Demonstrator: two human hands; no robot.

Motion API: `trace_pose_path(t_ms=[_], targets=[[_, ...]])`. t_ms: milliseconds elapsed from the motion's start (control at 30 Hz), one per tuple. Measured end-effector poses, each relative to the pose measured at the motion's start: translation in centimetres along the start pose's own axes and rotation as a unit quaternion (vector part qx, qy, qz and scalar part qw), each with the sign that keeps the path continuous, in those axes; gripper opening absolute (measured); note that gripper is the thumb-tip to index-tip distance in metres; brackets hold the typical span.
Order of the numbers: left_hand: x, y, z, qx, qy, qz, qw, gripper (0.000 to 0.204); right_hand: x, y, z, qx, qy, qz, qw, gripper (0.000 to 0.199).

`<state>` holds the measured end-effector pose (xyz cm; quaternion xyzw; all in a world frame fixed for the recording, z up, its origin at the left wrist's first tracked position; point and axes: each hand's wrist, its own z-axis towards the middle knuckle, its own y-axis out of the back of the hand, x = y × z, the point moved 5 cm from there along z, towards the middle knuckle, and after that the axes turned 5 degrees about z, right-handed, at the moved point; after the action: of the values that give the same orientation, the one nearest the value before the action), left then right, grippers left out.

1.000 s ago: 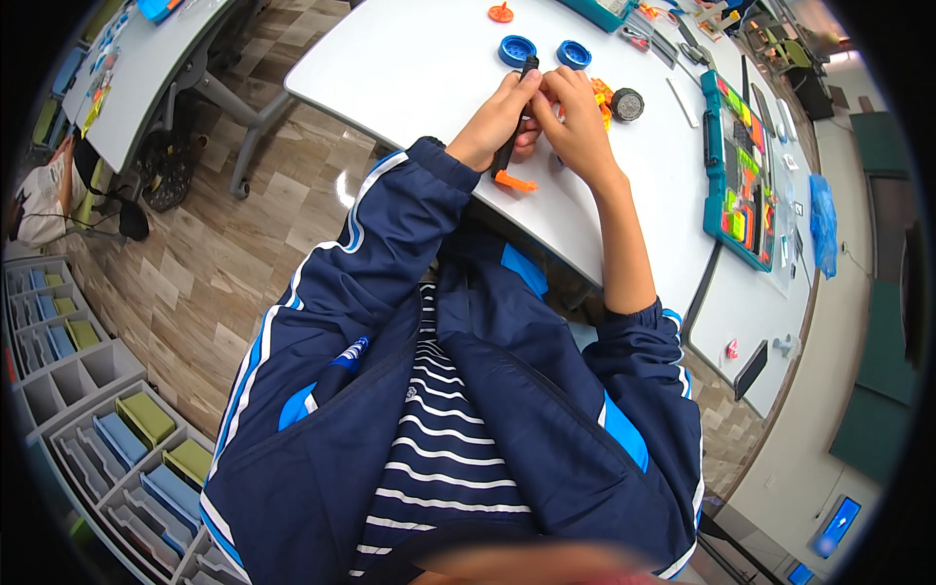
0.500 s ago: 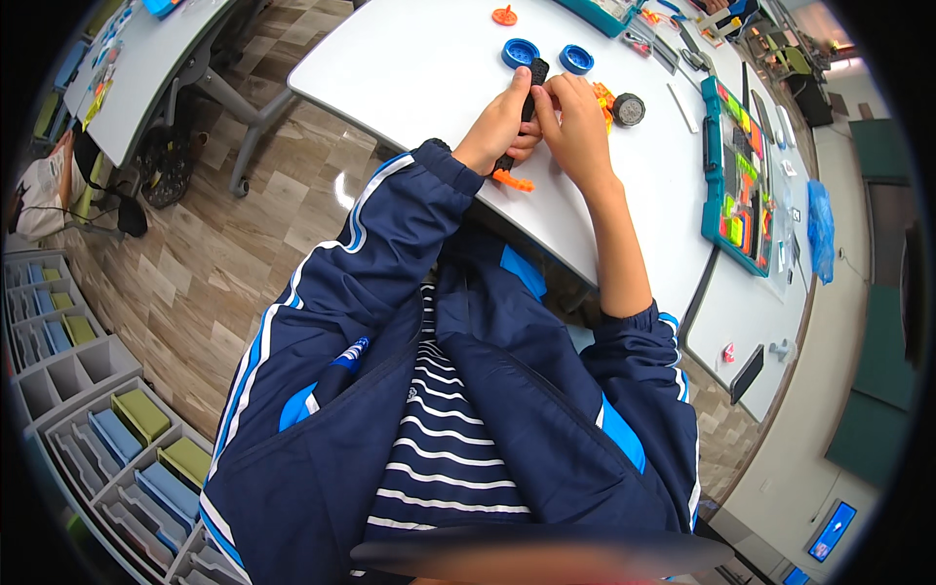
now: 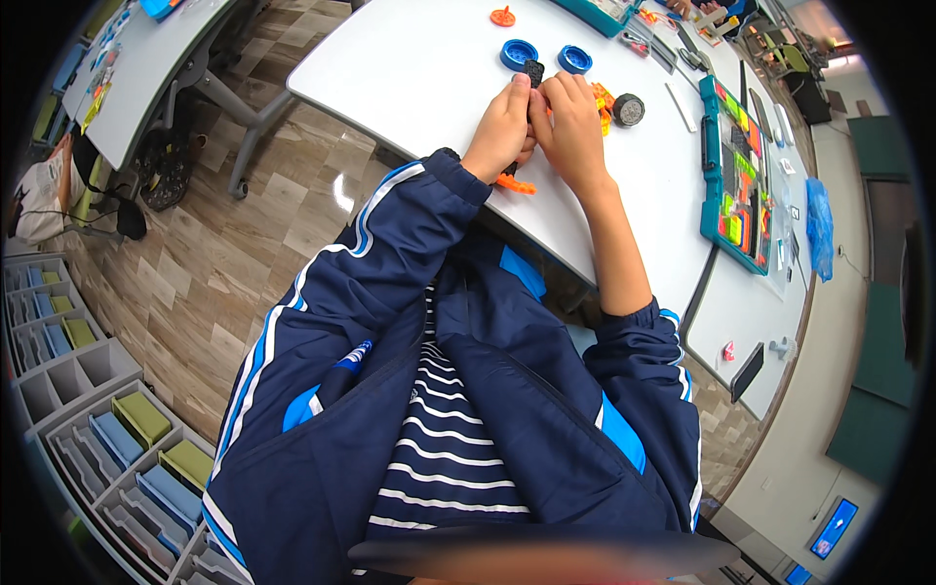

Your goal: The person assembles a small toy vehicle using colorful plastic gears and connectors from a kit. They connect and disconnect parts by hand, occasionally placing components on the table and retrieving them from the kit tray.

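Note:
Near the front edge of the white table [image 3: 419, 68], both hands are closed around a long black building piece [image 3: 533, 71]. My left hand [image 3: 501, 127] grips it from the left, thumb pointing up along it. My right hand [image 3: 568, 125] presses against it from the right with bent fingers; most of the piece is hidden. An orange part [image 3: 516, 183] shows below my left hand, by the table edge. Just beyond the hands stand two blue wheel rims [image 3: 519, 55]. Orange and yellow pieces [image 3: 605, 105] lie right of my right hand, beside a dark wheel [image 3: 629, 109].
A small orange disc piece [image 3: 503, 17] lies farther back. To the right is a teal case [image 3: 736, 175] full of colourful building parts. A blue plastic bag [image 3: 820, 229] sits at the far right. Grey drawer units [image 3: 107, 458] stand at lower left. A person's hand [image 3: 680, 8] shows at the far end.
My left hand has slid up along the black piece, closer to my right hand, so less of the piece shows. The things on the table have stayed put.

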<state>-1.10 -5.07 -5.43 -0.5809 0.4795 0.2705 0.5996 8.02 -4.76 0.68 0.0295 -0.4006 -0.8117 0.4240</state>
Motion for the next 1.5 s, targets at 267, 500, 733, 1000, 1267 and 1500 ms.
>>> trace_pose_path(t_ms=[267, 500, 733, 1000, 1267, 1500], targets=[[-0.5, 0.1, 0.0, 0.082, 0.027, -0.046, 0.995, 0.043, -1.0, 0.1, -0.1, 0.011, -0.042, 0.041, 0.998, 0.016], [-0.5, -0.2, -0.1, 0.085, 0.011, -0.041, 0.995, 0.043, -1.8, 0.0, -0.3, 0.000, -0.078, 0.040, 0.996, 0.017], [-0.5, 0.0, -0.3, 0.095, 0.026, -0.051, 0.994, 0.047, -1.7, -0.1, -0.4, 0.032, -0.147, 0.105, 0.983, 0.026], [-0.1, 0.1, 0.0, 0.056, -0.009, -0.015, 0.998, 0.053, -1.3, -1.4, -0.9, 0.022, -0.175, 0.078, 0.981, 0.027], [-0.1, 0.1, 0.1, -0.076, -0.134, 0.122, 0.980, 0.055, -1.1, -2.1, -1.4, 0.003, -0.192, 0.097, 0.977, 0.026], [-0.3, 0.1, 0.0, -0.120, -0.177, 0.164, 0.963, 0.057, -0.9, -2.2, -1.3, -0.016, -0.189, 0.103, 0.976, 0.025]])
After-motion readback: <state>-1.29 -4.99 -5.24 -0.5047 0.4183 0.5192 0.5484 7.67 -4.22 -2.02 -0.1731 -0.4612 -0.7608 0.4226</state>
